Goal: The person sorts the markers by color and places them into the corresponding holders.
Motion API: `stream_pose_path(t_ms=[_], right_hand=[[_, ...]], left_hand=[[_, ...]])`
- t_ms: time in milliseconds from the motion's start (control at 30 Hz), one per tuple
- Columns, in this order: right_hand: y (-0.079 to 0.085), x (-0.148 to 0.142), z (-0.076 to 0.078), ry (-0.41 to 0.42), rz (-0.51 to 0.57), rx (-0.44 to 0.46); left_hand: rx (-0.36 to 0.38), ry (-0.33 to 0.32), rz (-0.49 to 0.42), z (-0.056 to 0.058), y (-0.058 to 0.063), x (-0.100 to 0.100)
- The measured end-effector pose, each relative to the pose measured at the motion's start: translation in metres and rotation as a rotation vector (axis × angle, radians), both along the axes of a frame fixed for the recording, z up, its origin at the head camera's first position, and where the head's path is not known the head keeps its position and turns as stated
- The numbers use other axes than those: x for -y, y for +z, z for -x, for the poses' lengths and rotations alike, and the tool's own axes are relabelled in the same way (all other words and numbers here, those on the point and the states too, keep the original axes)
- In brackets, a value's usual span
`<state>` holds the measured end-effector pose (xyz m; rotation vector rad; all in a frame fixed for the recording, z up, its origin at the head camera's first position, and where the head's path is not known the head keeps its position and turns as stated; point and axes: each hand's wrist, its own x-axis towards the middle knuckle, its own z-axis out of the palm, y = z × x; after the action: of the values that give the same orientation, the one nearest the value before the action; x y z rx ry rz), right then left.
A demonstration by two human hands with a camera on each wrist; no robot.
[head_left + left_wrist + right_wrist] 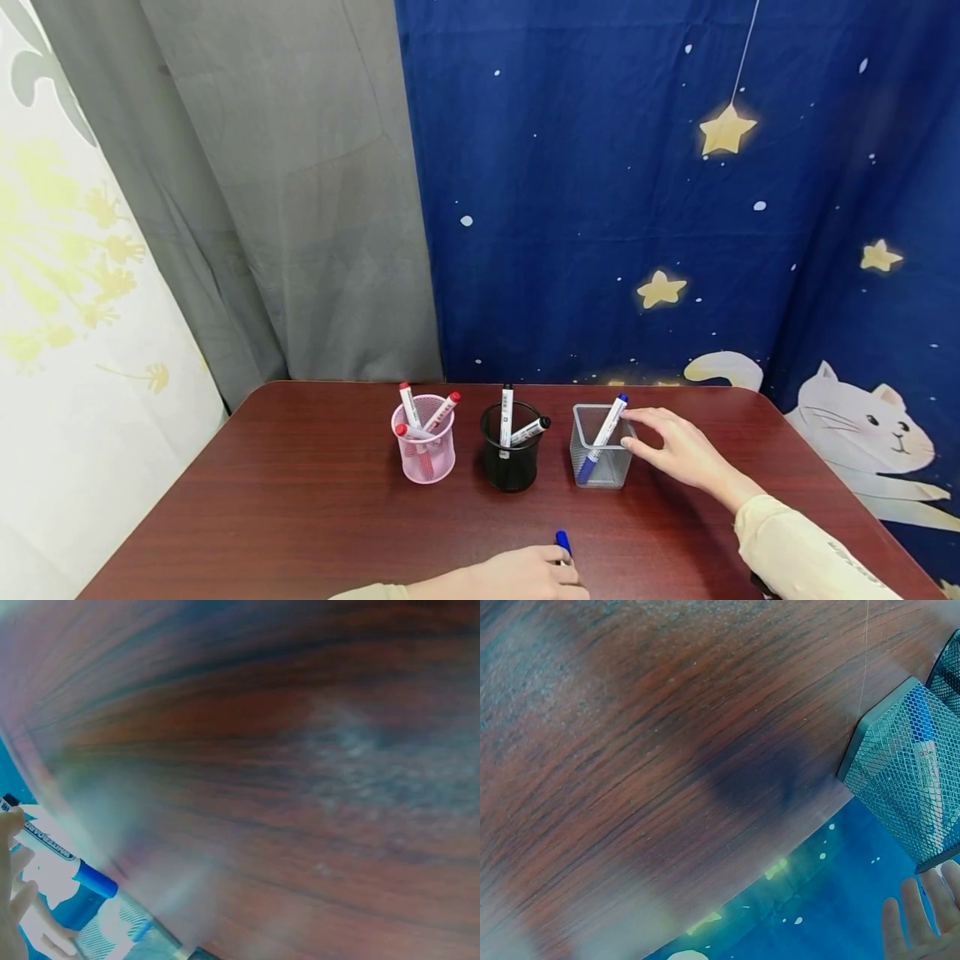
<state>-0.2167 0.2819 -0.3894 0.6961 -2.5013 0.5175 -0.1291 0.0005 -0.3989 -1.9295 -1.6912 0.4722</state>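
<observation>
My left hand (528, 575) is at the lower edge of the head view and grips a whiteboard marker (52, 846) with a white barrel and blue cap. My right hand (678, 450) is at the right side of a square grey mesh pen holder (613, 468). Its fingers are extended, with fingertips right at the rim and the thumb apart below. Inside that holder leans another blue-capped marker (606, 427), its top sticking out past the back right corner.
To the left stands a round black mesh holder (511, 475) with two black-capped markers. Further left is a pink mesh holder (426, 467) with three red-capped markers. The reddish-brown table (300, 500) ends just behind the holders, before grey and blue curtains.
</observation>
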Motion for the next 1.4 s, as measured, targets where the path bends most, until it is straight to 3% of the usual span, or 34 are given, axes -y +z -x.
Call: stream_pose_path(t_ms=[233, 467, 567, 667, 800, 967, 1100, 1333, 1400], right_hand=[[-0.001, 0.000, 0.001, 0.003, -0.001, 0.011], [0.000, 0.000, 0.001, -0.002, 0.001, 0.019], [0.001, 0.000, 0.000, -0.001, 0.002, 0.025], [0.001, 0.000, 0.000, 0.000, 0.001, 0.027], [0.001, 0.000, 0.000, 0.001, 0.003, 0.028], [0.000, 0.000, 0.000, 0.002, 0.005, 0.027], [0.000, 0.000, 0.000, 0.002, 0.002, 0.025], [0.001, 0.000, 0.000, -0.001, 0.002, 0.027], [0.001, 0.000, -0.001, 0.000, 0.003, 0.029]], left_hand=[[0.000, 0.002, -0.035, -0.004, 0.011, -0.001], [0.073, 0.029, -0.038, -0.010, 0.020, 0.000], [0.117, 0.020, -0.051, -0.011, 0.026, 0.000], [0.093, -0.003, -0.063, -0.012, 0.033, 0.000], [0.113, -0.012, -0.077, -0.014, 0.042, 0.000], [0.306, 0.005, -0.136, -0.017, 0.049, 0.000], [0.346, 0.021, -0.183, -0.016, 0.052, -0.001], [0.609, 0.020, -0.284, -0.012, 0.058, -0.001], [0.615, 0.017, -0.315, -0.011, 0.061, -0.001]])
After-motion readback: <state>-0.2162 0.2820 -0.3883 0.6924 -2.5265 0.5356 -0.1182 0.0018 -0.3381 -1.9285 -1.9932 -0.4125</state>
